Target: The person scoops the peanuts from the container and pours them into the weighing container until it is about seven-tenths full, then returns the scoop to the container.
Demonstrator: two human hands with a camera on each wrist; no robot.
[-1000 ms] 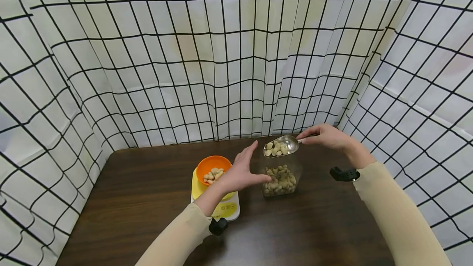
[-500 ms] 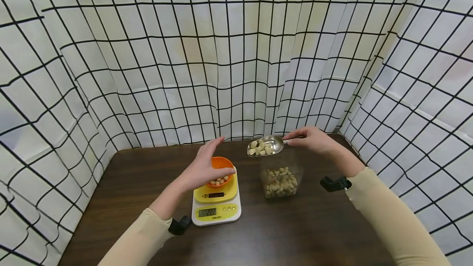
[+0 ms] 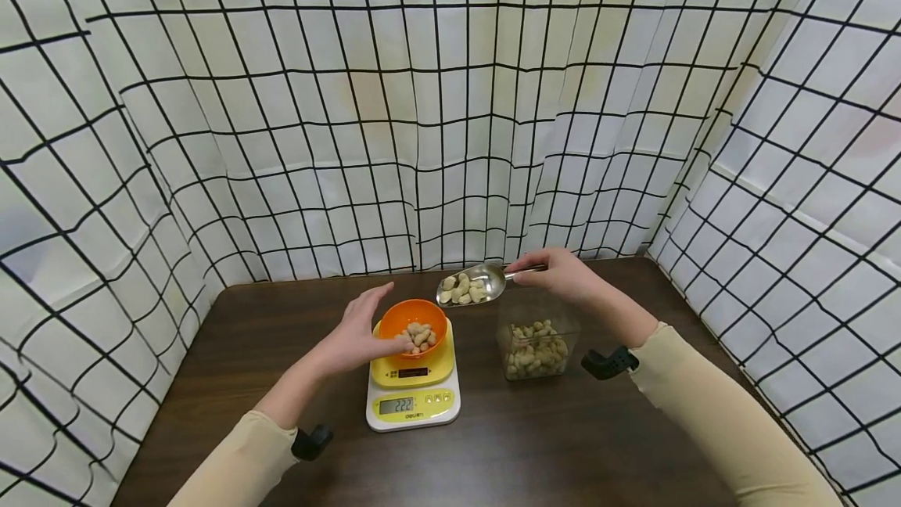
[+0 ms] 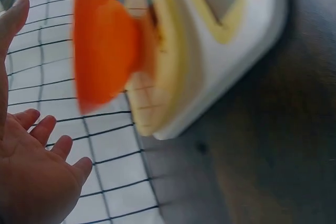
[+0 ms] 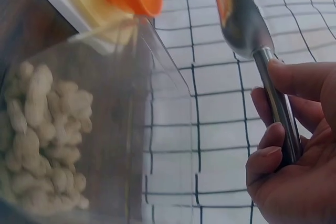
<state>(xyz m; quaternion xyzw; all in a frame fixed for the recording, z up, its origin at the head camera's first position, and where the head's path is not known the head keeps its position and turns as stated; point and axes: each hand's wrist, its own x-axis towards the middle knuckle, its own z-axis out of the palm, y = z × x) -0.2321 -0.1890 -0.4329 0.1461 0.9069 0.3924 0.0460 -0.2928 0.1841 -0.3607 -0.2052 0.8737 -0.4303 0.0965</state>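
My right hand [image 3: 563, 278] grips the handle of a metal scoop [image 3: 496, 278] loaded with peanuts [image 3: 462, 289], held level between the orange bowl and the clear container. The right wrist view shows fingers and thumb around the handle [image 5: 278, 114]. The orange bowl [image 3: 396, 318], with peanuts inside, stands on a yellow and white scale [image 3: 417, 405]. At the bowl's left side my left hand [image 3: 355, 335] is spread, thumb over the near rim in the head view; whether it touches is unclear. In the left wrist view the left hand [image 4: 39, 171] has fingers apart beside the bowl [image 4: 105, 51].
A clear container [image 3: 538, 350] with peanuts stands right of the scale on the dark wooden table [image 3: 535, 444]. A white curtain with black grid lines [image 3: 450, 100] surrounds the table at the back and sides.
The right hand has carried the loaded scoop left, from above the clear container toward the bowl. The left hand has moved left, from beside the container to the bowl's left side.
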